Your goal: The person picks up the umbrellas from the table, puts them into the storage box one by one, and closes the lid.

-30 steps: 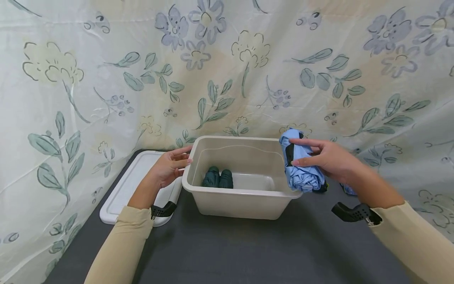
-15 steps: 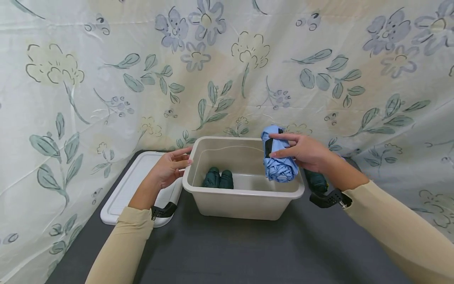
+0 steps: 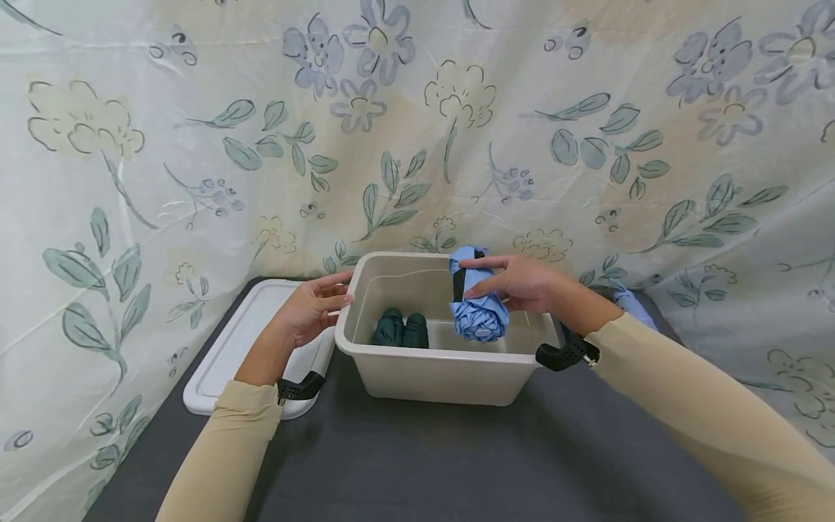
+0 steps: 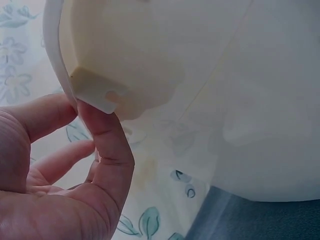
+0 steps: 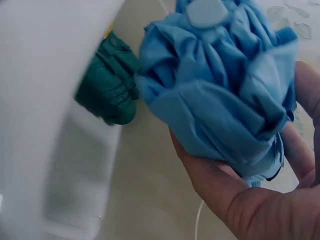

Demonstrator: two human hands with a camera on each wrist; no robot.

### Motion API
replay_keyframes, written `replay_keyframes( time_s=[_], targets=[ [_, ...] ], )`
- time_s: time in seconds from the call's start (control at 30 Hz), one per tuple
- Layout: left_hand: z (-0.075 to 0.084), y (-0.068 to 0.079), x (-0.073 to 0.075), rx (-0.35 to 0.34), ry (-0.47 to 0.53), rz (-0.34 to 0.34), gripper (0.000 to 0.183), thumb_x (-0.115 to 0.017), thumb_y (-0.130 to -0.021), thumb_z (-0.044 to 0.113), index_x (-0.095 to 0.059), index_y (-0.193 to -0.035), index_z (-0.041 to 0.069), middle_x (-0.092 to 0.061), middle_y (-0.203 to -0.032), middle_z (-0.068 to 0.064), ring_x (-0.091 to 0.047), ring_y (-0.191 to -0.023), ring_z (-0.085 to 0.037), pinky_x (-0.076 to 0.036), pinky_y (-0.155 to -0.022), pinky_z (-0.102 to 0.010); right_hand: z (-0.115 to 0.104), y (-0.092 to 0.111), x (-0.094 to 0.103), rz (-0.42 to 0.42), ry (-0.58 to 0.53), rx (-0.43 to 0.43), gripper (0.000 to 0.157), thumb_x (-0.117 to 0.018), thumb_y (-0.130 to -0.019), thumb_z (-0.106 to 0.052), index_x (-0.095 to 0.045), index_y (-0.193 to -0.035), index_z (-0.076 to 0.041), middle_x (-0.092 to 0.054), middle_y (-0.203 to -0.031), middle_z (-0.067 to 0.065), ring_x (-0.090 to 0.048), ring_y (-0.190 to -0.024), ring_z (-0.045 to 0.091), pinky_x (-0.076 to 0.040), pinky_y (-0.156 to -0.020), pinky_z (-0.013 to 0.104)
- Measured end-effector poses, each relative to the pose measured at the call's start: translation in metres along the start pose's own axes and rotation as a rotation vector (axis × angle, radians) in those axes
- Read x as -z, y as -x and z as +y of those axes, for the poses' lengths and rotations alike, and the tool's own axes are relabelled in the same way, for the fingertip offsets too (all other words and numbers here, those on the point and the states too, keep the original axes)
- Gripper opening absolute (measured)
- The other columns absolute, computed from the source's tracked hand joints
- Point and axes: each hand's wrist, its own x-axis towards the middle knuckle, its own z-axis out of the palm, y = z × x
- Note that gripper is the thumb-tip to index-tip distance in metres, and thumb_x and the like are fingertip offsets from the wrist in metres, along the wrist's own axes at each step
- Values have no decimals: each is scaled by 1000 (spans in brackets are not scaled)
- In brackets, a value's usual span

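Observation:
My right hand [image 3: 525, 284] grips a rolled light-blue folding umbrella [image 3: 481, 319] with a black strap, over the right half of a beige plastic bin [image 3: 430, 373]. In the right wrist view the umbrella's [image 5: 215, 95] gathered cloth and pale end cap face the camera. Thumb and fingers of my left hand [image 3: 312, 308] pinch the bin's left rim, as the left wrist view also shows around the rim [image 4: 54, 45]. Two dark green rolled bundles, probably folded umbrellas [image 3: 415, 331], lie side by side inside the bin at its left.
A white lid [image 3: 244, 341] lies on the dark grey tabletop [image 3: 417, 464], left of the bin. More blue cloth [image 3: 633, 304] shows behind my right forearm. A floral curtain [image 3: 457, 145] hangs right behind the bin.
My right hand has carried the blue umbrella leftward from the bin's right rim to over its inside, and a little lower lately. My left hand stays on the rim.

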Motion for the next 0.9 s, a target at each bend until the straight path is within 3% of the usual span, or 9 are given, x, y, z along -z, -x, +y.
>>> replay_keyframes(
  time_s=[0.17,0.27,0.43,0.67,0.9],
  targets=[
    [1,0,2,1,-5,-20,65,-71,-98,16,-43,-157,13,-64,-120,-2,-66,-108,-16,-60,-90,-30,-3,-10,-10,6,80,-41,72,-83,-87,-14,-53,-151,-29,-24,-164,16,-65,-116,38,-60,-94,46],
    [1,0,2,5,-6,-18,66,-72,-97,16,-43,-156,14,-63,-122,-4,-65,-109,-17,-60,-91,-30,-7,-14,-15,3,108,-59,72,-84,-86,-14,-55,-150,-28,-36,-157,17,-69,-108,33,-61,-91,44],
    [1,0,2,11,-8,-18,67,-73,-96,17,-44,-156,16,-62,-122,-4,-64,-111,-18,-59,-93,-32,-9,-23,-19,-21,114,-98,67,-81,-88,-9,-57,-148,-27,-51,-145,20,-69,-105,30,-62,-90,43],
    [0,2,2,6,-13,-15,68,-73,-96,17,-43,-157,16,-62,-120,-2,-65,-110,-17,-60,-92,-32,-7,-34,-24,-118,152,-152,63,-76,-91,-8,-55,-149,-25,-55,-144,21,-69,-105,30,-61,-92,44],
    [-3,3,5,6,2,-9,67,-73,-96,17,-44,-156,17,-63,-119,-1,-66,-109,-17,-60,-92,-32,-6,-45,-33,-148,247,-172,58,-76,-93,-15,-57,-148,-25,-62,-137,21,-70,-103,28,-61,-93,44]
  ],
)
